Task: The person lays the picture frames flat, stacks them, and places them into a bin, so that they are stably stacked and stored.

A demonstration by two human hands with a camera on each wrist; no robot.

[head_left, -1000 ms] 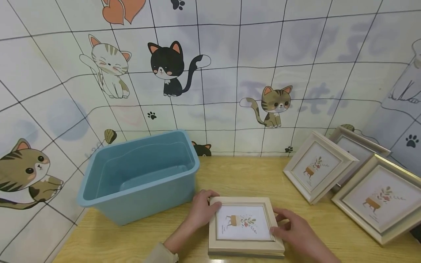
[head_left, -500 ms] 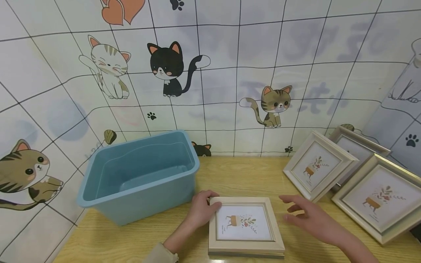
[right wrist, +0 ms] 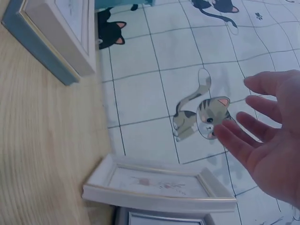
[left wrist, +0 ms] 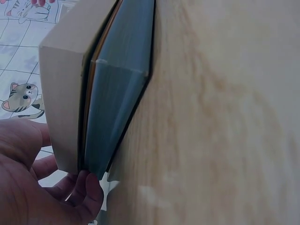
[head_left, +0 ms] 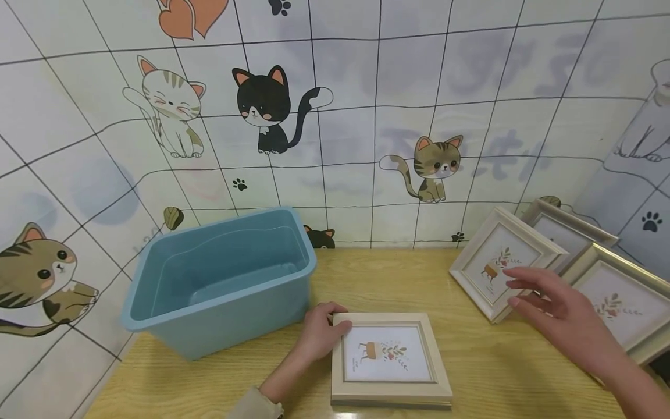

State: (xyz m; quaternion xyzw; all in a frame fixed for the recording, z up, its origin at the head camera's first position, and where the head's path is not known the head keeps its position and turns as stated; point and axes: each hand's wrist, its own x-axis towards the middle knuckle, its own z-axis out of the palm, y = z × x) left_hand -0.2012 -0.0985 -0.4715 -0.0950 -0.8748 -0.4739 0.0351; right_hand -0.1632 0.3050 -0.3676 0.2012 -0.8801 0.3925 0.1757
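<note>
Fingers of the left hand (head_left: 317,333) were curled at the left edge of a rectangular cream picture frame (head_left: 389,356), with the thumb laid over its top border, so that this corner was gripped. The frame was laid flat near the front of a pale yellow wood-grained bench (head_left: 382,273), and beneath it a second frame with a shiny side (head_left: 389,402) was stacked. Behind the cream frame's border a white sheet was seen, printed with a brown legged pot and leafy sprigs, turned sideways. The left forearm was covered by a beige sleeve (head_left: 256,404).

The right hand (head_left: 570,317) was held open, nothing gripped, its fingers spread and gently bent. In the head view it was seen in front of three tilted frames at the right: a cream upright frame (head_left: 502,256), a taupe-bordered frame (head_left: 565,233) partly hidden behind it, and a gold-edged frame (head_left: 623,291) partly covered by the hand. In the right wrist view the fingers were shown apart from the cream upright frame.

To the left, a rounded, rectangular blue tub (head_left: 246,320) was placed on the bench, before a white black-gridded wall covering (head_left: 345,139) printed with cartoon cats.
</note>
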